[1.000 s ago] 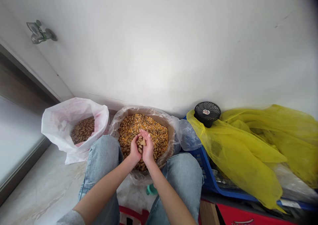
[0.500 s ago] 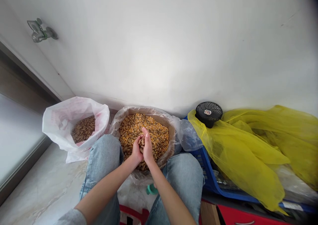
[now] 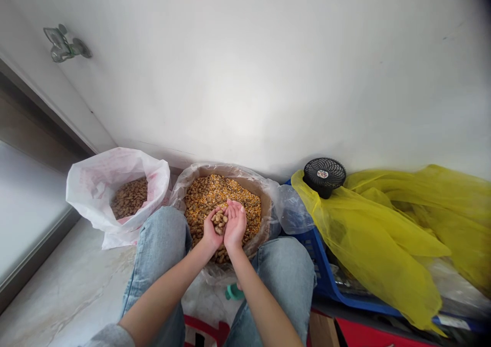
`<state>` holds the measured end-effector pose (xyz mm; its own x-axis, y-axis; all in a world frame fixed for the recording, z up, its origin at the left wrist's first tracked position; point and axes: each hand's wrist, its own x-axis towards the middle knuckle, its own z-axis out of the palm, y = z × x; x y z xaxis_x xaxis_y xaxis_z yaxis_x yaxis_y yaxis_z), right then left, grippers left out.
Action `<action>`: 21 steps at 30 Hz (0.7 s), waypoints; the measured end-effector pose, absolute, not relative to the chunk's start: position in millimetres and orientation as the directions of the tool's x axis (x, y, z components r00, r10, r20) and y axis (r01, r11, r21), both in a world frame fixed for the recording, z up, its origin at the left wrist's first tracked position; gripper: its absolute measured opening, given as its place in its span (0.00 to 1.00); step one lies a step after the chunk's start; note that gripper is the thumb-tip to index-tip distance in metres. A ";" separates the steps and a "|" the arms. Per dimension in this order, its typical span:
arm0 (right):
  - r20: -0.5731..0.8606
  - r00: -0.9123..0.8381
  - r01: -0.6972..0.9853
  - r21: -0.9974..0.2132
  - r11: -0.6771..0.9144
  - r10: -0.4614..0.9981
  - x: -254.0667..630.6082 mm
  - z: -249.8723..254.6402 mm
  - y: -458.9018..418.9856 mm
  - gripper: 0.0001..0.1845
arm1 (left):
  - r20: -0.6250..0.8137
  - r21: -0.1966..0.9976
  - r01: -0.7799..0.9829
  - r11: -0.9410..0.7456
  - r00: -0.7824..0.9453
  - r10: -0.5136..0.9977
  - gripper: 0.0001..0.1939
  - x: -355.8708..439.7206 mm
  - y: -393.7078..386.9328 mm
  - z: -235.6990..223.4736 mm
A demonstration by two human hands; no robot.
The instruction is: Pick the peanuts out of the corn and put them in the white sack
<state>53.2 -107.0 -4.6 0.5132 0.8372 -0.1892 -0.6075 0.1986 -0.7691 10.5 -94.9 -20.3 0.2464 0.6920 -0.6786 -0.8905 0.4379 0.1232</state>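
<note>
Over the plastic-lined bag (image 3: 264, 229) of mixed corn kernels and peanuts (image 3: 215, 188), my two hands sit side by side with palms up. My left hand (image 3: 210, 234) is cupped around a small heap of unshelled peanuts (image 3: 219, 221). Touching it along the inner edge, my right hand (image 3: 235, 227) lies flat and open, its palm showing bare. Loose corn covers most of the bag's surface, with more peanuts toward its left and near side. Left of it stands a white sack (image 3: 94, 193) with peanuts (image 3: 130, 198) inside.
To the right, a blue crate (image 3: 326, 275) holds yellow mesh cloth (image 3: 368, 219) and clear plastic. A small black fan (image 3: 324, 176) rests on its far left corner. A white wall (image 3: 245, 81) rises behind the bags. My knees flank the middle bag.
My hands have parted at the top. The right hand has turned from edge-on to palm up and dropped slightly, uncovering the peanuts in my left hand.
</note>
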 end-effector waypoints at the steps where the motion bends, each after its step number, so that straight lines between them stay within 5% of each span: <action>1: -0.202 0.495 -0.629 -0.754 0.189 0.845 54.6 -4.7 -106.8 0.15 | -0.678 0.112 -0.897 0.428 0.246 0.693 0.08 9.4 -94.1 -20.0; 13: -0.343 0.172 -0.868 -0.496 -0.023 0.923 76.7 -8.5 -102.2 0.16 | -0.652 0.074 -0.958 0.276 0.163 0.741 0.09 -20.2 -80.1 -11.8; 21: -0.375 0.020 -0.877 -0.452 -0.164 0.927 83.7 -16.2 -108.1 0.17 | -0.612 0.054 -0.997 0.051 0.007 0.791 0.13 -73.4 -59.0 7.6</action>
<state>83.7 -108.1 -16.2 0.0204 0.9269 -0.3749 -0.8767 -0.1637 -0.4523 -73.4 -59.0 7.6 0.0068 0.7909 -0.6120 -0.9972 0.0506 0.0543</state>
